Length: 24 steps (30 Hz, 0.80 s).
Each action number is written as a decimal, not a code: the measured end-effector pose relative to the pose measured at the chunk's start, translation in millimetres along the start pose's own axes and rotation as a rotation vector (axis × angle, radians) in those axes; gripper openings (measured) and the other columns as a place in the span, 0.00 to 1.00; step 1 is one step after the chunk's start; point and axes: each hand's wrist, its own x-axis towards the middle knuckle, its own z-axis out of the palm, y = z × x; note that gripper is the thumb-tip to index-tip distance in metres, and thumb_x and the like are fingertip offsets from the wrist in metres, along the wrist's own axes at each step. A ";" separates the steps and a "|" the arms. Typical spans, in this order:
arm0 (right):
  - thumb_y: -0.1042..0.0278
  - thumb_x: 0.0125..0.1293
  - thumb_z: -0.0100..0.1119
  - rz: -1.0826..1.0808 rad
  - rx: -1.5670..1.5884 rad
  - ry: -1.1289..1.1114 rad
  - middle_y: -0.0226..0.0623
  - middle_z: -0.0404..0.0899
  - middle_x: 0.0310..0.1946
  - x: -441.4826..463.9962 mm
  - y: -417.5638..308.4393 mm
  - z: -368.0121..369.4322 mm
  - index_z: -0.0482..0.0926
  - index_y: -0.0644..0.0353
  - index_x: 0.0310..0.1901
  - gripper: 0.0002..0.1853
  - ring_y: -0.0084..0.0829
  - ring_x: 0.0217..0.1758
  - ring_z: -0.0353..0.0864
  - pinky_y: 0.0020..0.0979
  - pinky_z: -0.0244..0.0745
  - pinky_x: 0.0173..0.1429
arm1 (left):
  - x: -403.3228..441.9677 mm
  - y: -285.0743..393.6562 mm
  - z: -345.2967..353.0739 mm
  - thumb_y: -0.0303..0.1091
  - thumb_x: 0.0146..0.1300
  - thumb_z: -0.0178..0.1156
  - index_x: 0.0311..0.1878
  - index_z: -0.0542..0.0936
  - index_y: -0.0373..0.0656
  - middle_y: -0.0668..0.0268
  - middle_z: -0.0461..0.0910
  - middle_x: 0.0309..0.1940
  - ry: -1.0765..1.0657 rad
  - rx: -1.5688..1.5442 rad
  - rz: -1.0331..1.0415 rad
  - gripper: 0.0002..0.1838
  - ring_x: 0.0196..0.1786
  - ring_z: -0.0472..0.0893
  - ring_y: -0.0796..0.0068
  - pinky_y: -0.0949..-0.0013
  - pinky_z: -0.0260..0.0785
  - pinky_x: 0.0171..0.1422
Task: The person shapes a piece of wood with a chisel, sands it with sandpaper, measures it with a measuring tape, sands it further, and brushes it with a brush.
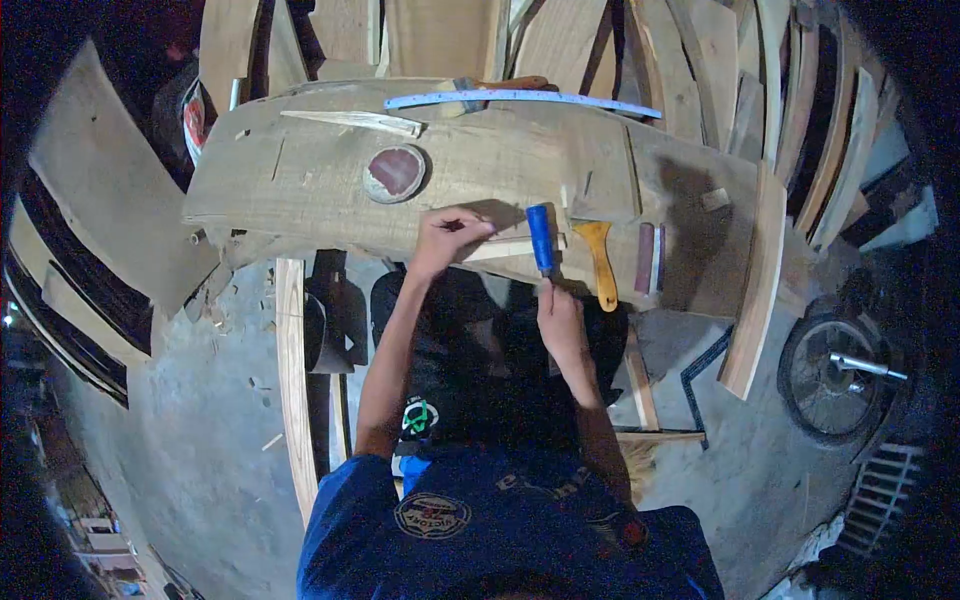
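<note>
My right hand [562,322] is closed around the metal end of a blue-handled tool that looks like a chisel [540,238], its handle pointing away from me over the bench edge. My left hand [446,240] is at the near edge of the wooden workbench [320,165], fingers curled towards the thumb; whatever they pinch, if anything, is too small to make out. Beside it a pale wood strip [510,249] lies along the edge. Right of the blue handle lies a paintbrush [600,262] with a yellow handle. A round container [396,173] with a reddish-brown top sits beyond my left hand.
A long pale-blue ruler-like strip [520,97] and another brush [468,96] lie at the bench's far side. A tapered wood piece [355,121] is at far left. Boards [440,35] lean behind. A curved plank [757,285] and wheel [838,375] are right.
</note>
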 end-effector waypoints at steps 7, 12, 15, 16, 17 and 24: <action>0.61 0.62 0.38 0.011 0.046 0.013 0.55 0.69 0.22 0.1 9.8 4.4 0.70 0.68 0.25 0.18 0.53 0.30 0.70 0.44 0.64 0.28 | 4.0 -2.3 11.4 0.26 0.44 0.63 0.25 0.79 0.35 0.64 0.78 0.24 -0.095 0.307 0.018 0.05 0.28 0.75 0.82 0.79 0.66 0.34; 0.61 0.62 0.38 0.024 0.038 -0.023 0.55 0.70 0.22 -0.5 8.7 1.6 0.70 0.68 0.25 0.18 0.53 0.29 0.70 0.44 0.64 0.29 | 2.4 -0.4 14.0 0.27 0.45 0.62 0.24 0.78 0.36 0.66 0.76 0.20 -0.015 0.273 0.042 0.05 0.26 0.73 0.83 0.78 0.64 0.31; 0.61 0.62 0.37 0.019 0.023 -0.019 0.55 0.70 0.22 -0.1 10.6 1.9 0.71 0.68 0.25 0.18 0.53 0.29 0.70 0.43 0.64 0.28 | 2.8 1.1 14.3 0.27 0.45 0.62 0.23 0.78 0.36 0.67 0.75 0.19 -0.058 0.319 -0.011 0.05 0.24 0.71 0.84 0.79 0.63 0.30; 0.61 0.62 0.37 0.010 0.028 -0.012 0.55 0.70 0.21 -0.3 10.3 1.7 0.71 0.68 0.25 0.19 0.53 0.29 0.70 0.43 0.64 0.28 | 2.9 0.9 14.4 0.27 0.45 0.62 0.23 0.78 0.36 0.67 0.75 0.19 -0.059 0.319 -0.012 0.05 0.24 0.71 0.84 0.79 0.63 0.30; 0.61 0.62 0.37 0.011 0.028 -0.012 0.55 0.70 0.21 -0.4 9.9 1.8 0.71 0.68 0.25 0.19 0.53 0.29 0.70 0.43 0.64 0.28 | 3.2 0.8 14.4 0.28 0.45 0.62 0.23 0.77 0.36 0.67 0.75 0.18 -0.067 0.345 0.012 0.05 0.23 0.70 0.84 0.79 0.62 0.29; 0.60 0.62 0.37 0.035 0.016 -0.036 0.55 0.70 0.21 -0.1 11.2 2.1 0.71 0.67 0.25 0.19 0.53 0.29 0.70 0.43 0.64 0.28 | 3.3 -1.5 16.8 0.29 0.45 0.62 0.21 0.76 0.35 0.69 0.72 0.15 -0.064 0.378 0.012 0.07 0.19 0.68 0.85 0.78 0.60 0.23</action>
